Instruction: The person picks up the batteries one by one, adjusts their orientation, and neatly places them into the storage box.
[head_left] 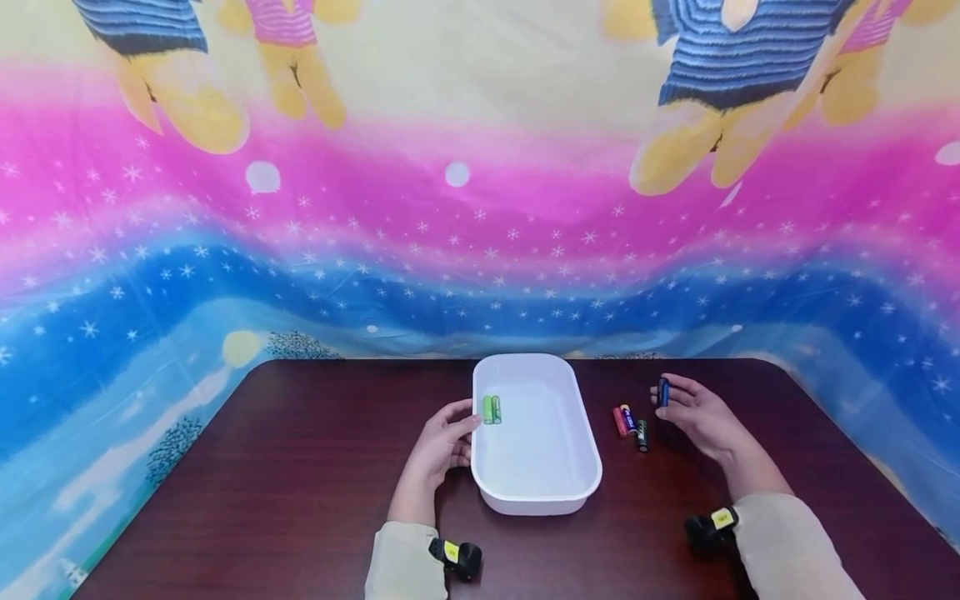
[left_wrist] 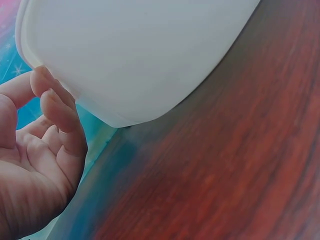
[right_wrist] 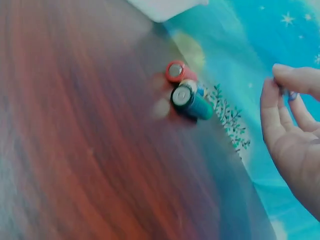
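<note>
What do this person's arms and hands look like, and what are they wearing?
The left hand and right hand wear no gloves. The left sleeve and right sleeve are plain and cream-coloured. At each wrist sits a small black device with a yellow label, its markings too small to read.

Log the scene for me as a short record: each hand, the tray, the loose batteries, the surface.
left hand: grips the left rim of the white tray
left hand point: left hand
right hand: right hand pinches dark-and-blue batteries, count unclear, raised off the table
white tray: white tray holds green batteries by its left wall
loose batteries: red battery, blue battery, dark green battery, right of tray
surface: dark reddish-brown table
</note>
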